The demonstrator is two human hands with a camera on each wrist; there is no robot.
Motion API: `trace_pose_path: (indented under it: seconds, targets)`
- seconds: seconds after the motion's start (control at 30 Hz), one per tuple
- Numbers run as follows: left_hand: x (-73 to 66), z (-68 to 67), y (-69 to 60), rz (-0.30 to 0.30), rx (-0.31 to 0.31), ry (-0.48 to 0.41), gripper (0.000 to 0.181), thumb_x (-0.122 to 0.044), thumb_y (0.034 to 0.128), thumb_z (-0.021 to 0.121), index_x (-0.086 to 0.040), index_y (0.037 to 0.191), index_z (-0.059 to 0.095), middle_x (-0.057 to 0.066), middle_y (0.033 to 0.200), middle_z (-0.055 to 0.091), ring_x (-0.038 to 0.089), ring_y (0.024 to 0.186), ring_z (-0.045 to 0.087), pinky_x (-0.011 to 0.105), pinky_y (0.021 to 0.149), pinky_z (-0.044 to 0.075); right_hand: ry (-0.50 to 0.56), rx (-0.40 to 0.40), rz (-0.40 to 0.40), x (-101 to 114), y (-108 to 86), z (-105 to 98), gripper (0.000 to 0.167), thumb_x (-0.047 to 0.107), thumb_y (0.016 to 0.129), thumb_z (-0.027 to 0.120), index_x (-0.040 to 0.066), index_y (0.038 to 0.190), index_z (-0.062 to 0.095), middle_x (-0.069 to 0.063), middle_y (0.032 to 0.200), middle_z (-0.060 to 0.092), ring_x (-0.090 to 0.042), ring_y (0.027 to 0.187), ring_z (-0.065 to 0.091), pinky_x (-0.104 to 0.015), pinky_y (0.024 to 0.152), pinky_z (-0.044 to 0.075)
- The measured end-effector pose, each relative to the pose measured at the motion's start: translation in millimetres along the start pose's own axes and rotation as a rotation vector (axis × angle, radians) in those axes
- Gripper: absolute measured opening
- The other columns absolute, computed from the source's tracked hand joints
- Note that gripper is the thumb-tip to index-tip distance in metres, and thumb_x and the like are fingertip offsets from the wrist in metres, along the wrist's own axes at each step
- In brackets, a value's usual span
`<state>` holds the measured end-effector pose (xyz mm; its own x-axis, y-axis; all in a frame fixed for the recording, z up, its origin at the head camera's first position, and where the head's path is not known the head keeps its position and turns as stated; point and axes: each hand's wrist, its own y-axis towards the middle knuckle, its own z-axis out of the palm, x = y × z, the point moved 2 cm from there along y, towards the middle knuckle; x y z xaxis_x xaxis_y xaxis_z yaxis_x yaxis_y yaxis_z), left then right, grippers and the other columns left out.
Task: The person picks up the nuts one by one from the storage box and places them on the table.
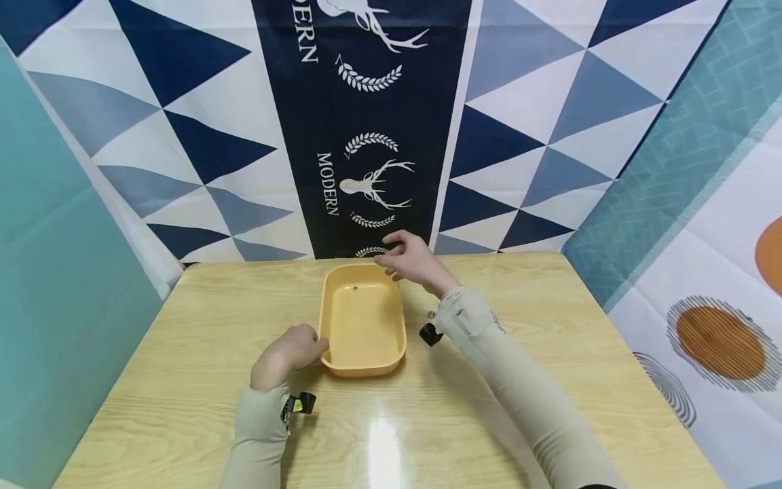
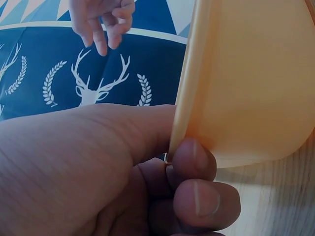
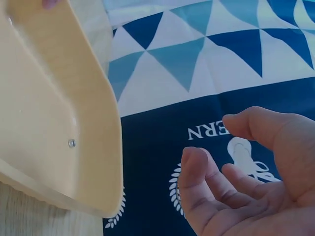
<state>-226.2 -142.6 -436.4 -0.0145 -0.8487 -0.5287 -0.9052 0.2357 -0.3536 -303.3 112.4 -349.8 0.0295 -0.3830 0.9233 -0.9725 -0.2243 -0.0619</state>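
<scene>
A yellow plastic tray is on the wooden table near its far edge. My left hand pinches the tray's rim at the near left corner; in the left wrist view its thumb and curled fingers are at that rim. My right hand is at the tray's far right corner, fingers loosely bent. The right wrist view shows nothing between its thumb and fingers, apart from the tray. Inside the tray, toward the far end, lies a small shiny metal piece, too small to name surely.
Another small metal piece lies on the table right of the tray, by the right wrist's black camera. A patterned cloth hangs behind the far edge. Coloured sheets stand at both sides.
</scene>
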Motion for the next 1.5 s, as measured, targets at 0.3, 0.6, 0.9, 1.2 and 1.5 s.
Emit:
trace_pose_path:
  seconds: [0.3, 0.6, 0.9, 1.2, 1.5]
  targets:
    - [-0.3, 6.7, -4.6, -0.004, 0.002, -0.029, 0.036, -0.023, 0.0955, 0.049, -0.013, 0.061, 0.052, -0.001, 0.053, 0.047, 0.015, 0.049, 0.039, 0.026, 0.052, 0.034, -0.007, 0.111, 0.092, -9.6, 6.5, 12.6, 0.060, 0.021, 0.093, 0.074, 0.005, 0.143, 0.046, -0.016, 0.118, 0.063, -0.029, 0.094, 0.070, -0.036, 0.081, 0.061]
    - [-4.2, 3.9, -4.5, 0.003, -0.001, -0.038, 0.038, -0.022, 0.0958, 0.050, -0.014, 0.059, 0.052, -0.001, 0.051, 0.044, 0.014, 0.047, 0.037, 0.026, 0.050, 0.033, 0.013, 0.116, 0.112, -13.2, 15.1, 21.6, 0.054, 0.017, 0.094, 0.073, 0.001, 0.140, 0.048, -0.017, 0.117, 0.065, -0.037, 0.100, 0.070, -0.034, 0.079, 0.062]
    - [-8.0, -2.9, -0.4, 0.014, -0.009, -0.023, 0.037, -0.023, 0.0958, 0.050, -0.014, 0.060, 0.053, -0.002, 0.052, 0.046, 0.014, 0.048, 0.039, 0.026, 0.050, 0.034, 0.044, 0.152, 0.143, -18.7, 30.4, 26.0, 0.059, 0.019, 0.094, 0.074, -0.001, 0.143, 0.047, -0.011, 0.106, 0.060, -0.019, 0.081, 0.066, -0.029, 0.076, 0.061]
    - [-2.8, 1.5, -0.3, -0.019, 0.002, -0.030, 0.038, -0.024, 0.0972, 0.050, -0.013, 0.061, 0.054, -0.001, 0.053, 0.047, 0.013, 0.048, 0.039, 0.026, 0.050, 0.033, 0.193, 0.225, 0.270, -36.8, 41.9, 40.5, 0.037, 0.013, 0.095, 0.071, 0.002, 0.126, 0.055, -0.008, 0.097, 0.060, -0.016, 0.072, 0.061, -0.025, 0.068, 0.055]
    - [-1.8, 0.8, -1.9, -0.014, -0.008, -0.046, 0.038, -0.023, 0.0963, 0.050, -0.014, 0.059, 0.053, -0.002, 0.052, 0.046, 0.013, 0.047, 0.037, 0.025, 0.049, 0.032, 0.207, 0.173, 0.328, -45.5, 47.9, 59.5, 0.026, 0.009, 0.093, 0.069, 0.000, 0.114, 0.056, -0.008, 0.086, 0.058, -0.015, 0.066, 0.057, -0.026, 0.066, 0.054]
